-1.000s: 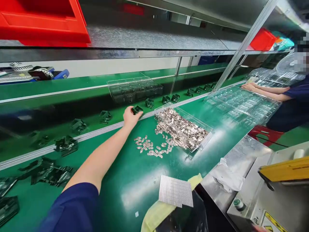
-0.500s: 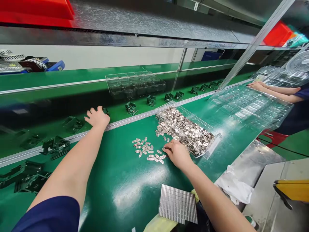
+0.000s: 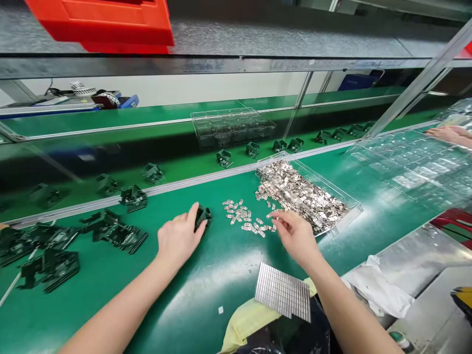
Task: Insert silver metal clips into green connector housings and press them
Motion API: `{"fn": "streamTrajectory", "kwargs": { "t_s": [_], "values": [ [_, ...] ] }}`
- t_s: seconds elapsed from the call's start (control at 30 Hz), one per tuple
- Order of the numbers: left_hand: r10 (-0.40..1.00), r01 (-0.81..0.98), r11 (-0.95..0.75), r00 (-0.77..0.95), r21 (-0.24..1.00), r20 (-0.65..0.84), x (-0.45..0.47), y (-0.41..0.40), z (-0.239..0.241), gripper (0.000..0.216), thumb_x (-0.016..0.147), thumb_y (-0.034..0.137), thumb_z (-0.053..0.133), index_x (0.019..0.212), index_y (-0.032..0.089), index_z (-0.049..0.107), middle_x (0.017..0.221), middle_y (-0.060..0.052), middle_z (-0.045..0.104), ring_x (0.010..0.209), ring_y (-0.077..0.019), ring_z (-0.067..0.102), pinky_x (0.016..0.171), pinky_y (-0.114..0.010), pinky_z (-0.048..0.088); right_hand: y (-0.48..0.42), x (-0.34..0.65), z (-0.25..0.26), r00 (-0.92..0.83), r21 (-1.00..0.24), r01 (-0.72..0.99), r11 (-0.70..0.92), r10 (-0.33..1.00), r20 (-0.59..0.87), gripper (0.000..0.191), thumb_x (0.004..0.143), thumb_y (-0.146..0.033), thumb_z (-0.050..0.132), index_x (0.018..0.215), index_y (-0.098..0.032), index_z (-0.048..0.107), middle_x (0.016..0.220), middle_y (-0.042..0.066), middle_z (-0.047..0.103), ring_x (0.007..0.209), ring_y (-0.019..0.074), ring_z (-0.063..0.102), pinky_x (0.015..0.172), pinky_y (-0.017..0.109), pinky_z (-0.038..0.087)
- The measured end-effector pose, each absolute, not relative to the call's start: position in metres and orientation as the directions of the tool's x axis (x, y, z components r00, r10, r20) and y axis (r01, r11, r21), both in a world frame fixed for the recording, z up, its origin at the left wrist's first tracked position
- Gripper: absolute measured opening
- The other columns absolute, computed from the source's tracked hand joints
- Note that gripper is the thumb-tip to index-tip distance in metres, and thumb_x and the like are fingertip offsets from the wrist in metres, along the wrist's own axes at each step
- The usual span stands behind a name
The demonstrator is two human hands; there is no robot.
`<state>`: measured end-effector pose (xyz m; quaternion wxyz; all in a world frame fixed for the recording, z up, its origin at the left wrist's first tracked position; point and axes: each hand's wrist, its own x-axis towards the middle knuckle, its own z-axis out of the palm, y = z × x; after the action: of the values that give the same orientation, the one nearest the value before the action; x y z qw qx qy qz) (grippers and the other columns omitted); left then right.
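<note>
Thumb and fingers of the left hand are closed around a small black moulded plastic part, which is held low against the green bench mat at one o'clock from the palm. The right hand is poised palm down, its fingertips drawn together at the edge of a scatter of small silvery metal clips. Whether a clip is pinched between them cannot be told.

At two o'clock from the right hand a clear plastic tray is seen, heaped with the same metal clips. At six o'clock from it a grey ribbed rectangular block is laid partly on a yellow cloth.

At nine o'clock from the left hand, loose black plastic brackets are spread over the mat. More of them are lined along the green conveyor belt beyond the metal rail, with a clear compartmented box at twelve o'clock. A red plastic bin is set on the shelf overhead. At the far right, a co-worker's hand is rested on clear blister trays.
</note>
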<state>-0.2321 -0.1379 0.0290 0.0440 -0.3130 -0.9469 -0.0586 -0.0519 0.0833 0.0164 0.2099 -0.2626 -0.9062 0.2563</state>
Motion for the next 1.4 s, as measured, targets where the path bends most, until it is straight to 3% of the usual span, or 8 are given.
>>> {"fn": "streamTrajectory", "kwargs": {
  "t_s": [0.13, 0.27, 0.37, 0.5, 0.67, 0.87, 1.13, 1.4],
  "values": [
    [0.657, 0.612, 0.713, -0.754, 0.343, -0.021, -0.222, -0.185, 0.025, 0.098, 0.075, 0.062, 0.061, 0.152, 0.027, 0.011, 0.144, -0.017, 0.047, 0.125, -0.0372, 0.052, 0.086, -0.046, 0.051, 0.059, -0.02, 0.024, -0.671, -0.807, 0.192, 0.558, 0.675, 0.307, 0.02, 0.087, -0.035, 0.059, 0.093, -0.021, 0.071, 0.078, 0.005, 0.065, 0.065, 0.0184, 0.06, 0.062, 0.031, 0.049],
    [0.832, 0.667, 0.501, -0.546, 0.551, -0.097, -0.253, -0.205, 0.014, 0.112, 0.07, 0.048, 0.072, 0.152, 0.029, -0.002, 0.161, -0.012, 0.01, 0.145, -0.0334, 0.023, 0.112, -0.047, 0.034, 0.029, 0.01, 0.028, -0.632, -0.973, 0.11, 0.202, 0.77, 0.088, 0.024, 0.081, -0.041, 0.069, 0.093, -0.02, 0.07, 0.073, 0.004, 0.068, 0.063, 0.0178, 0.062, 0.06, 0.028, 0.052],
    [0.884, 0.648, 0.413, -0.454, 0.64, -0.111, -0.269, -0.198, 0.002, 0.109, 0.071, 0.041, 0.073, 0.152, 0.026, 0.002, 0.156, -0.015, 0.027, 0.142, -0.0335, 0.029, 0.113, -0.05, 0.03, 0.006, 0.024, 0.026, -0.661, -0.998, 0.057, 0.021, 0.75, -0.022, 0.024, 0.08, -0.041, 0.072, 0.091, -0.02, 0.068, 0.069, 0.004, 0.068, 0.064, 0.0171, 0.063, 0.061, 0.026, 0.052],
    [0.867, 0.588, 0.349, -0.498, 0.73, -0.014, -0.25, -0.18, -0.003, 0.088, 0.068, 0.032, 0.076, 0.143, 0.025, 0.03, 0.139, -0.013, 0.048, 0.129, -0.0321, 0.047, 0.109, -0.051, 0.036, -0.023, 0.028, 0.02, -0.686, -0.994, 0.031, -0.109, 0.721, -0.1, 0.024, 0.081, -0.042, 0.071, 0.088, -0.019, 0.069, 0.072, 0.006, 0.069, 0.066, 0.0185, 0.063, 0.062, 0.028, 0.052],
    [0.826, 0.139, 0.001, -0.558, 0.99, 0.077, -0.175, -0.16, 0.004, 0.062, 0.063, 0.028, 0.08, 0.116, 0.023, 0.047, 0.116, -0.007, 0.059, 0.1, -0.0224, 0.065, 0.087, -0.039, 0.056, -0.052, 0.02, 0.014, -0.563, -0.999, -0.032, 0.035, 0.825, 0.048, 0.018, 0.079, -0.038, 0.072, 0.076, -0.02, 0.07, 0.087, 0.007, 0.063, 0.082, 0.021, 0.06, 0.068, 0.03, 0.05],
    [0.875, -0.263, -0.096, -0.482, 0.96, -0.044, -0.106, -0.148, 0.012, 0.06, 0.055, 0.015, 0.085, 0.104, 0.024, 0.05, 0.09, 0.002, 0.065, 0.074, -0.013, 0.067, 0.065, -0.022, 0.057, -0.079, 0.019, 0.014, -0.483, -0.986, 0.02, 0.168, 0.865, 0.138, 0.012, 0.084, -0.031, 0.065, 0.078, -0.021, 0.067, 0.118, 0.011, 0.056, 0.115, 0.0283, 0.051, 0.095, 0.043, 0.042],
    [0.89, -0.299, -0.045, -0.445, 0.953, -0.097, -0.092, -0.156, 0.012, 0.056, 0.057, 0.008, 0.083, 0.102, 0.026, 0.053, 0.083, 0.006, 0.062, 0.067, -0.0061, 0.062, 0.06, -0.012, 0.052, -0.091, 0.025, 0.014, -0.457, -0.956, 0.094, 0.278, 0.865, 0.207, 0.01, 0.084, -0.027, 0.064, 0.075, -0.022, 0.063, 0.119, 0.01, 0.054, 0.12, 0.0278, 0.049, 0.101, 0.044, 0.038],
    [0.904, -0.264, -0.085, -0.426, 0.961, -0.037, -0.089, -0.161, 0.0, 0.03, 0.083, 0.024, 0.066, 0.11, 0.026, 0.053, 0.09, 0.0, 0.064, 0.074, -0.009, 0.062, 0.066, -0.017, 0.053, -0.096, 0.025, 0.005, -0.395, -0.951, 0.104, 0.29, 0.89, 0.228, 0.007, 0.086, -0.022, 0.059, 0.079, -0.022, 0.063, 0.117, 0.01, 0.053, 0.115, 0.0262, 0.051, 0.099, 0.043, 0.04]
  ]
}}
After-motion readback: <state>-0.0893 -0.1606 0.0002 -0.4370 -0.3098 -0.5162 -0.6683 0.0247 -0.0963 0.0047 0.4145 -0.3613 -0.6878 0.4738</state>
